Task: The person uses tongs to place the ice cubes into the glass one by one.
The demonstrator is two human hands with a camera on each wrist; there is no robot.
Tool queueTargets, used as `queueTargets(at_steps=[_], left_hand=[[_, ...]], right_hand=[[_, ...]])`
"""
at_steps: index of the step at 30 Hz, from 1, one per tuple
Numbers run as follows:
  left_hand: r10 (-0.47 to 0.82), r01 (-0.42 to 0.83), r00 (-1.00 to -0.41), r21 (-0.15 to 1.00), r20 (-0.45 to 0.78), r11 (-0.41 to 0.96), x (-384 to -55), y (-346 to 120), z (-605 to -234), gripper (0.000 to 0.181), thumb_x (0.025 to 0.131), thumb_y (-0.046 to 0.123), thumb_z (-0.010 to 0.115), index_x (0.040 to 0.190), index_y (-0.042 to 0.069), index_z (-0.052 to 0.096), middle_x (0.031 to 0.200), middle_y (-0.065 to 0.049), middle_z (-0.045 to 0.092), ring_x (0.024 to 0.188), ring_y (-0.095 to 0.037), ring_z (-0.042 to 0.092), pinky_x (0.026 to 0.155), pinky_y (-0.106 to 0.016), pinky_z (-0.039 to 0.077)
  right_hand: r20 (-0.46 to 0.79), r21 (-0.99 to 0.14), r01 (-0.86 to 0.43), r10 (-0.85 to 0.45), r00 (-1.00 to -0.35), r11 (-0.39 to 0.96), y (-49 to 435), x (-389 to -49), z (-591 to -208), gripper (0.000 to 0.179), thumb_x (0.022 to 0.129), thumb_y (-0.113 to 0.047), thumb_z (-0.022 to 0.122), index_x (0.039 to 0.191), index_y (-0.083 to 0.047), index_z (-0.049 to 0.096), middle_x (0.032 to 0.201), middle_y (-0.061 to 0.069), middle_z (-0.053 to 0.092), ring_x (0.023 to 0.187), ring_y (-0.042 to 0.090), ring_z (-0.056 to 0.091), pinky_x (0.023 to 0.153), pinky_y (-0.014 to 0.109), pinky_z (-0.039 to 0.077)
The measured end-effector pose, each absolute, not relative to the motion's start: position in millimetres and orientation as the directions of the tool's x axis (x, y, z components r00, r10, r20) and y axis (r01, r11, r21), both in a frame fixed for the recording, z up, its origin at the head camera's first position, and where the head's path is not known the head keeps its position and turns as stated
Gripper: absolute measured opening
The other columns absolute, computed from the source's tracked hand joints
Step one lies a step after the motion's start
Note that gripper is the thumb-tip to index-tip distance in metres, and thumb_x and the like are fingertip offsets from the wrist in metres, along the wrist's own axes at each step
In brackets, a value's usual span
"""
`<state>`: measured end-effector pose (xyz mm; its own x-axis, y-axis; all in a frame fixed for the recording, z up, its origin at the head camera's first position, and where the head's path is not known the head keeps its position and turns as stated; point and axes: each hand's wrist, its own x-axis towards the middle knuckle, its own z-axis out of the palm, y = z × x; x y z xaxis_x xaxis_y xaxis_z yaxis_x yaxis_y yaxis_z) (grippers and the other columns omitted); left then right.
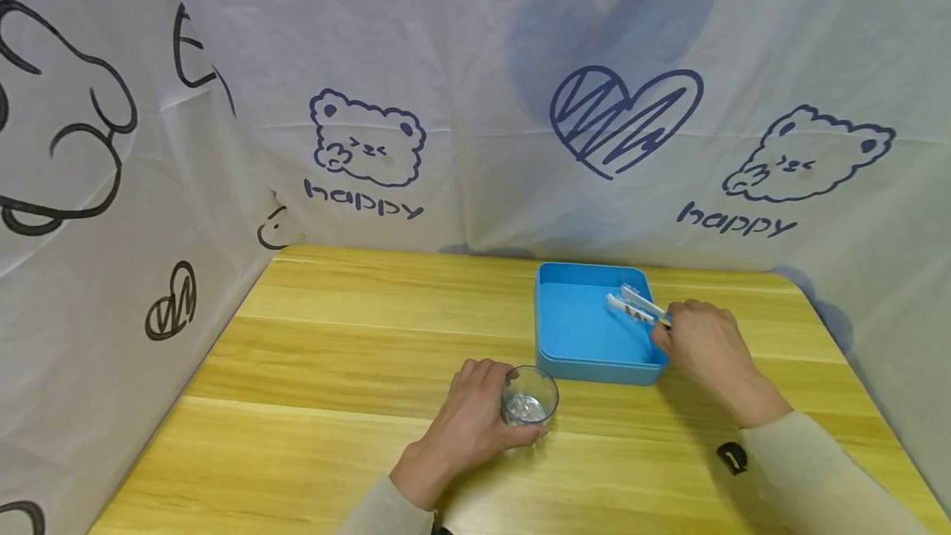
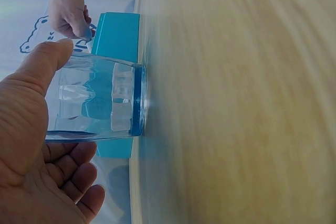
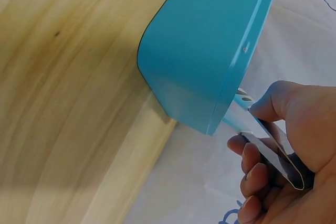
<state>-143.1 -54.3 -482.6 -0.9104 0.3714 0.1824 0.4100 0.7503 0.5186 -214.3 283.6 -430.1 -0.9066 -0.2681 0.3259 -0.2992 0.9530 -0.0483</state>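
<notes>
My left hand (image 1: 471,415) holds a clear drinking glass (image 1: 546,415) by its side, thumb in front and fingers behind. The glass stands upright on the table, and clear lumps (image 1: 526,409) like ice cubes lie in its bottom. With my right hand (image 1: 709,349) I grip a pair of tongs (image 3: 266,152) between thumb and fingers. Their pale tips (image 1: 631,304) stand apart over the inside of a blue square box (image 1: 594,371), at its right side. Whether anything lies between the tips cannot be told.
The box stands right of and behind the glass on a wood-grain table (image 1: 334,353). White cloth (image 1: 475,48) with drawn bears and hearts hangs behind and at the sides. A small black piece (image 1: 732,458) shows beside the right sleeve.
</notes>
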Motion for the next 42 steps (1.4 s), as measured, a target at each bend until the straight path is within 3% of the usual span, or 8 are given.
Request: queueTargets(at_steps=[17,42], left_hand=[[0.370,0.402,-0.914,0.514,0.169,0.758,-144.0,-53.1,-481.7,0.079,0.077,0.061,0.088,0.130,0.009,0.063,0.120,-0.004,0.067,0.111,-0.021,0.055,0.096,-0.039,0.047],[0.366,0.392,-0.917,0.517,0.157,0.761,-144.0,-53.1,-481.4,0.079,0.076,0.061,0.088,0.130,0.008,0.063,0.120,-0.004,0.067,0.111,-0.021,0.054,0.097,-0.039,0.046]], right_hand=[[0.284,-0.017,-0.273,-0.257,-0.924,0.962,281.4,-219.4,-434.2,0.036,0.090,-0.014,0.066,0.062,-0.009,0.045,0.060,0.005,0.042,0.054,0.023,0.043,0.048,0.037,0.037],[0.247,-0.051,-0.259,-0.239,-0.939,0.965,278.7,-217.9,-435.4,0.032,0.092,-0.015,0.065,0.065,-0.007,0.049,0.062,0.005,0.042,0.055,0.022,0.043,0.051,0.034,0.035]])
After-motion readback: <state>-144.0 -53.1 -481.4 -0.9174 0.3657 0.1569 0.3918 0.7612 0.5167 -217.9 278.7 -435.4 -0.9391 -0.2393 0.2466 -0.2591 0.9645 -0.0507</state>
